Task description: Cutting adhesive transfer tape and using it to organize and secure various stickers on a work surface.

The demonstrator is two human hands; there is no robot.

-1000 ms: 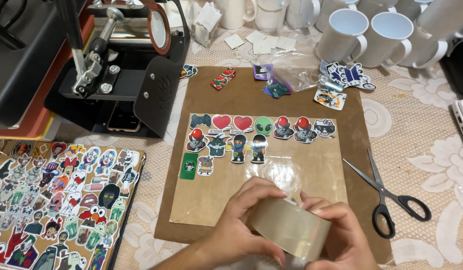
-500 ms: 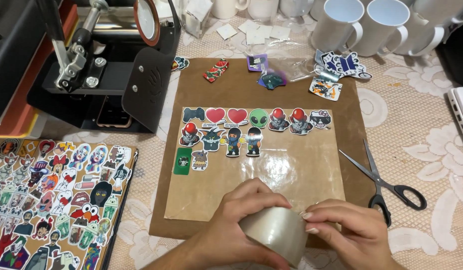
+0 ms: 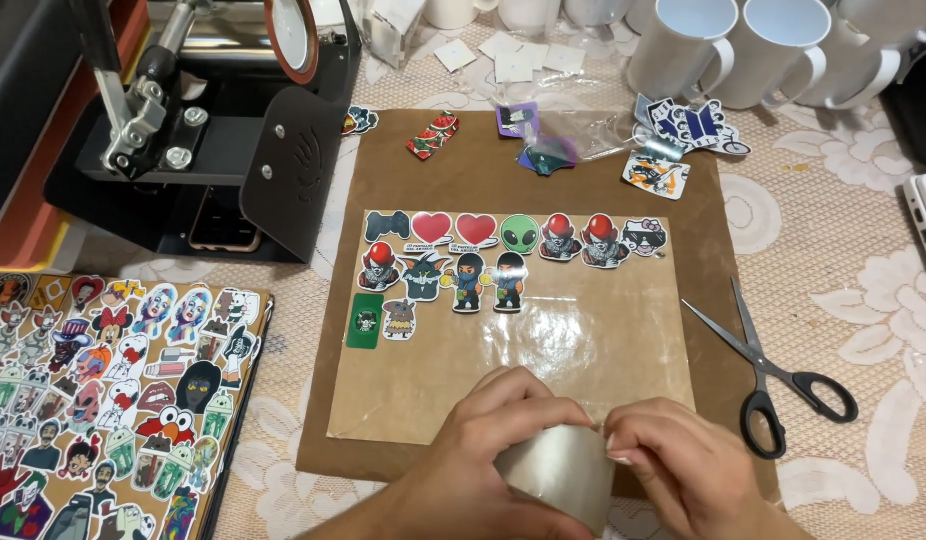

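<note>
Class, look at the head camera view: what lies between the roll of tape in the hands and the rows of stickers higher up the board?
Only a bare stretch of the clear film sheet separates the roll of tape from the stickers.

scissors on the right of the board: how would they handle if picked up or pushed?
The scissors look stiff, with metal blades, so they probably won't flex. Lying open and flat on the lace tablecloth, they would likely drag rather than roll. Open blades may pivot when lifted by one black loop.

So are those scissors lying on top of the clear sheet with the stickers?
No, the scissors lie off to the right of the clear sheet, partly on the brown board.
</note>
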